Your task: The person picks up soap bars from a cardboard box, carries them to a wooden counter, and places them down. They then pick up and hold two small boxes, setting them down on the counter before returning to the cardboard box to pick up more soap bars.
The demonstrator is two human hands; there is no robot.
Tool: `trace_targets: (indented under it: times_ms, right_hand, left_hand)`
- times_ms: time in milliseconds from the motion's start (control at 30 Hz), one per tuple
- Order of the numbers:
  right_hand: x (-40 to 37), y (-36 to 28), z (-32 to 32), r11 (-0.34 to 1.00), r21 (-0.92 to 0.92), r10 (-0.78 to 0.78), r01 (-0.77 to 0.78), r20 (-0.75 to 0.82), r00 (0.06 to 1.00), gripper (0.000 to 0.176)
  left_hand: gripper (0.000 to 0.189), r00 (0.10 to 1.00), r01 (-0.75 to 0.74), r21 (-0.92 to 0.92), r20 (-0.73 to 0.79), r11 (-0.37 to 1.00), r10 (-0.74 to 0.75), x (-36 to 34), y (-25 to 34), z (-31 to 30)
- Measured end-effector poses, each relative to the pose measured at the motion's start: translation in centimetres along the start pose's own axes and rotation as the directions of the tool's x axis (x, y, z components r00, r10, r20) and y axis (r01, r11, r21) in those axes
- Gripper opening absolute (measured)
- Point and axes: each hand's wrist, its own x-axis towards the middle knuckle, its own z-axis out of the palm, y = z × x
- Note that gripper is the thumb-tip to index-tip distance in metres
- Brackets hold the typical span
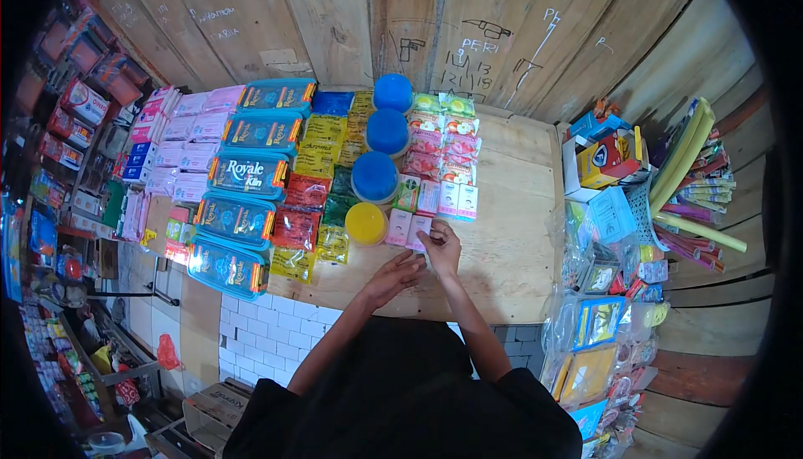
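Note:
On the wooden shelf, my right hand point(441, 250) has its fingers bent on the right one of two small pink boxes point(418, 230) at the front of a product row. Its fingertips are pressed to that box. My left hand point(396, 277) lies just in front, palm turned inward, fingers stretched out and holding nothing. Beside the pink boxes stands a tub with a yellow lid point(366, 223), with blue-lidded tubs point(375, 177) in a line behind it. White and pink boxes point(447, 199) and a green box point(406, 193) sit behind the pink ones.
Teal Royale packs point(237, 218) and coloured sachets point(295, 229) fill the left of the shelf point(519, 233). Farther left are pink packs point(180, 129). At the right stand an open carton point(577, 166), a basket point(642, 212) and hanging packets point(595, 325). A plank wall point(335, 33) rises behind.

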Motion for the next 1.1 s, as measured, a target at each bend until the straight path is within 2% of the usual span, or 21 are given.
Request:
trace_targets:
  times_ms: [67,167,267,567,667,767,900,967,1067,1100]
  right_hand:
    - [0.2,0.1,0.1,0.997,-0.04,-0.061,0.061,-0.003,0.998,0.042]
    - [0.4,0.9,0.3,0.994,-0.089,-0.065,0.062,-0.03,0.997,0.039]
    - [0.3,0.9,0.0,0.97,-0.227,-0.096,0.083,-0.046,0.994,0.037]
    - [-0.1,0.6,-0.9,0.995,-0.082,-0.065,0.064,0.002,0.998,0.03]
    - [-0.8,1.4,-1.4,0.986,-0.024,-0.168,0.168,-0.037,0.985,0.02]
    - [-2.3,1.6,-2.9,0.994,0.007,-0.111,0.111,0.072,0.991,0.016]
    - [-4.8,3.5,-4.7,0.999,0.036,0.017,-0.032,0.358,0.933,0.017]
    - [-6.5,2.7,-5.4,0.989,-0.005,0.134,-0.15,0.48,0.867,0.022]
    - [-8.8,-0.9,-5.8,0.938,-0.172,0.34,-0.299,0.608,0.717,0.032]
    - [-9.2,-0.4,-5.7,0.94,-0.158,0.331,-0.303,0.644,0.69,0.034]
  left_hand:
    - [0.078,1.0,-0.004,-0.017,0.006,1.0,0.004,0.0,0.0,0.2]
    - [0.081,1.0,-0.01,-0.03,0.012,1.0,0.01,0.2,-0.1,0.1]
    - [0.079,1.0,-0.019,-0.044,0.001,0.999,0.019,0.2,-0.6,0.1]
    - [0.07,0.996,-0.077,-0.044,-0.041,0.996,0.075,-0.7,-1.2,0.7]
    - [0.061,0.997,-0.074,-0.013,-0.015,0.997,0.074,-1.2,-1.7,0.4]
    - [0.048,0.999,-0.042,0.091,-0.01,0.995,0.043,-2.2,-2.0,0.4]
    - [0.033,0.999,0.041,0.237,-0.038,0.971,-0.033,-3.7,-3.3,-0.8]
    - [0.028,0.993,0.11,0.261,0.017,0.959,-0.118,-4.3,-4.3,-2.3]
    - [0.025,0.979,0.174,0.356,0.04,0.918,-0.201,-5.2,-4.6,-2.5]
    - [0.024,0.975,0.187,0.4,0.04,0.897,-0.22,-5.4,-4.3,-2.4]
